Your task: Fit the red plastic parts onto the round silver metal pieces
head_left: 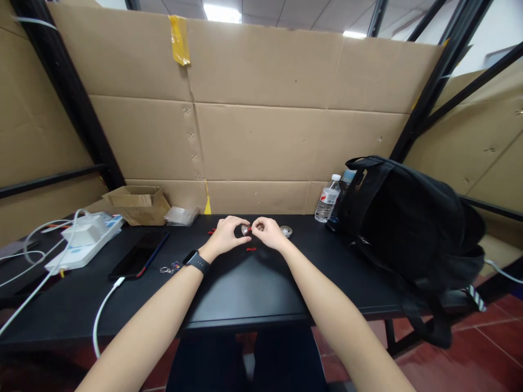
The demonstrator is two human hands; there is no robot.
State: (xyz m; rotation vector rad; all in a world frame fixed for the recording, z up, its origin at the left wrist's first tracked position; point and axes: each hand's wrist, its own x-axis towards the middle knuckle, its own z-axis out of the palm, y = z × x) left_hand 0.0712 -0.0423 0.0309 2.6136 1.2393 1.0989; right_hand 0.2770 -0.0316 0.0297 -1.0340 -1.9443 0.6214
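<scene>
Dark trousers (204,365) show below the near edge of a black table (253,299), where a person works with both bare forearms stretched forward. A white cable (100,318) rises at near left to a dark phone (139,256) lying on the tabletop, a key ring (167,270) to its right. A dark watch (196,261) circles the left wrist. A thin red loop (251,249) lies on the table just nearer than the hands. At the middle, toward the far side, the left hand (227,234) curves thumb and forefinger partly open around a small shiny round piece (245,230), holding it between them. The right hand (268,233) meets it from the right, fingertips drawn nearly together beside a speck of red; whether they grip it is too small to tell. Just past the right hand sits a second silvery disc (287,232); a red scrap (211,231) shows behind the left. A black backpack (408,234) slumps at right and a white power strip (65,264) angles across the left. Farther back stand an open cardboard box (141,212) with a clear packet (181,216) beside it, left, and a water bottle (327,201), right. A cardboard wall (261,141) closes off the far side, yellow tape (180,41) at its top edge.
</scene>
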